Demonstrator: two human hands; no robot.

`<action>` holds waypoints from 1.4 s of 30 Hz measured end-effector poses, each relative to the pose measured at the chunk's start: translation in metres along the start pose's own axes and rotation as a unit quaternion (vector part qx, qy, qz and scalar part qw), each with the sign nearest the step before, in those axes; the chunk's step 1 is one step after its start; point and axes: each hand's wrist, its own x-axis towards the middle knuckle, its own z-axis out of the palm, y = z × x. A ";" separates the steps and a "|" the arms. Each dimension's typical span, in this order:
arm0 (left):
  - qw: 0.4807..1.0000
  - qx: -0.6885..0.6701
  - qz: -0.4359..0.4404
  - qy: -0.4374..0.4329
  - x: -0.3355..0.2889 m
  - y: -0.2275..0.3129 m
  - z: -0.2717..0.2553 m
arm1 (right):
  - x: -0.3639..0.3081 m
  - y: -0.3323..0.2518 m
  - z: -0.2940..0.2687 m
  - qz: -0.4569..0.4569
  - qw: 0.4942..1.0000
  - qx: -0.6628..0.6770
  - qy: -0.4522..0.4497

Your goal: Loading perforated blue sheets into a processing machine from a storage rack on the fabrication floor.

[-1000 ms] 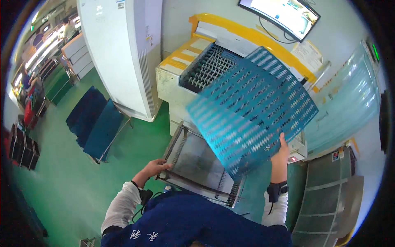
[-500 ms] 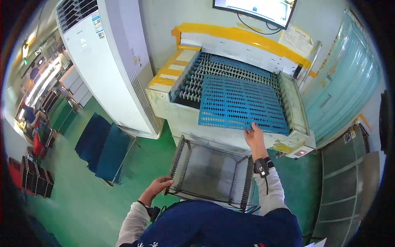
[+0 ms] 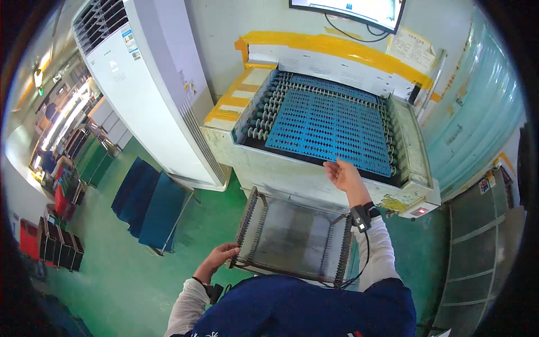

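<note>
Right hand [image 3: 343, 175] half curled at one blue panel [image 3: 331, 130] (grip unclear), left hand [image 3: 220, 256] pinching one slotted rack [image 3: 246, 224].

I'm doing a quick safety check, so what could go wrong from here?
1. Pinch: the right hand is at the near edge of the blue panel, close to the rollers; it might get caught if those turn.
2. Snag: the black cable hangs close to the rack and could catch on its corner.
3. Overlap: a second panel lies just beyond the first; the two might bump.
</note>
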 end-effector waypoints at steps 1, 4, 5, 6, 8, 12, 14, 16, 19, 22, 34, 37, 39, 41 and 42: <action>1.000 0.002 0.000 -0.001 0.001 0.001 0.000 | 0.004 -0.002 -0.002 -0.001 1.000 0.002 0.001; 1.000 -0.006 0.005 -0.002 0.004 -0.004 -0.001 | 0.013 -0.004 0.001 0.022 1.000 0.014 0.004; 1.000 -0.016 0.010 -0.005 0.005 -0.007 -0.002 | 0.014 -0.004 0.003 0.019 0.999 0.018 0.029; 1.000 -0.016 0.009 -0.003 0.003 -0.003 0.000 | 0.015 -0.003 0.004 0.017 0.998 0.020 0.055; 1.000 0.014 0.011 0.019 -0.003 0.006 0.004 | 0.014 -0.003 0.004 0.008 0.999 0.003 0.053; 1.000 0.009 0.008 0.006 -0.001 -0.004 0.001 | 0.007 -0.007 0.007 -0.033 0.998 -0.055 0.018; 1.000 0.001 -0.008 -0.002 -0.002 0.003 0.003 | 0.002 -0.005 0.013 -0.034 0.997 -0.067 0.020; 1.000 0.008 -0.006 0.005 -0.001 0.006 0.004 | 0.000 0.001 0.018 -0.037 0.996 -0.081 0.018; 1.000 0.017 -0.003 0.021 -0.005 0.009 0.004 | -0.012 0.039 0.027 -0.050 0.973 -0.223 -0.028; 1.000 0.014 0.007 0.024 0.000 -0.007 -0.001 | -0.046 0.095 0.041 0.039 0.901 -0.419 -0.103; 0.997 0.071 -0.013 0.024 -0.003 -0.001 0.000 | -0.151 0.217 0.020 0.126 0.652 -0.647 -0.376; 0.997 0.074 0.006 0.021 -0.006 -0.003 0.002 | -0.163 0.219 0.020 0.149 0.673 -0.644 -0.331; 0.998 0.064 0.014 0.019 -0.005 -0.006 0.002 | -0.164 0.228 0.009 0.162 0.658 -0.668 -0.306; 0.998 0.055 0.022 0.015 -0.007 -0.010 0.001 | -0.171 0.230 0.011 0.094 0.669 -0.667 -0.314; 0.998 0.061 0.024 0.019 -0.011 -0.008 0.002 | -0.174 0.233 0.014 0.123 0.677 -0.663 -0.296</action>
